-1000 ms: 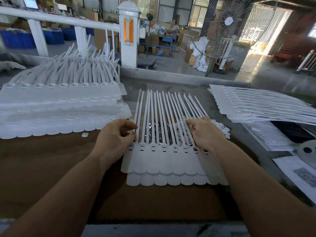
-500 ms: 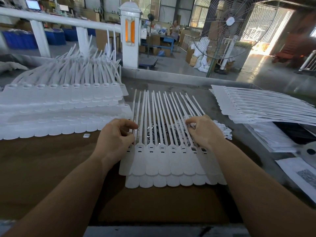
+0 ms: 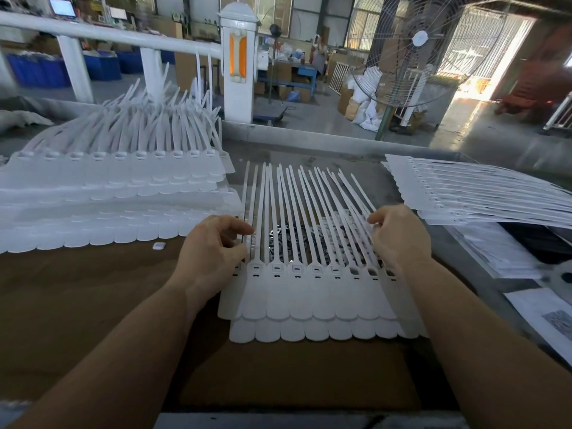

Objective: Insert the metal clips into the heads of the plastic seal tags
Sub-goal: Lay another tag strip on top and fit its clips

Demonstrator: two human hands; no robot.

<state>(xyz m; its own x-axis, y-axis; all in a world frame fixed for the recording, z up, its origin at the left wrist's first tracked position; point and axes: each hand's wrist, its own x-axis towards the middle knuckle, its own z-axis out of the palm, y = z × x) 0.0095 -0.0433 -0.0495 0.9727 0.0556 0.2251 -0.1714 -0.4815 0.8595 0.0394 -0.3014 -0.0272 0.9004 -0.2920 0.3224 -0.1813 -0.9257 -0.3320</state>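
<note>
Head view: a strip of white seal tags (image 3: 312, 292) lies flat on the brown surface (image 3: 93, 292), straps pointing far. Left hand (image 3: 213, 255) rests at the strip's left edge, fingers curled, pinching the leftmost strap. Right hand (image 3: 399, 236) sits over the right straps, fingers curled among them. Metal clips (image 3: 286, 243) lie under the straps. Tag stacks (image 3: 108, 187) sit far left.

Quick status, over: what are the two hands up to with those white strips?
Left hand and right hand curled over the strap row, grip unclear. Seal tags flat on the bench. Metal clips heaped beneath the straps. Nothing blocking.
</note>
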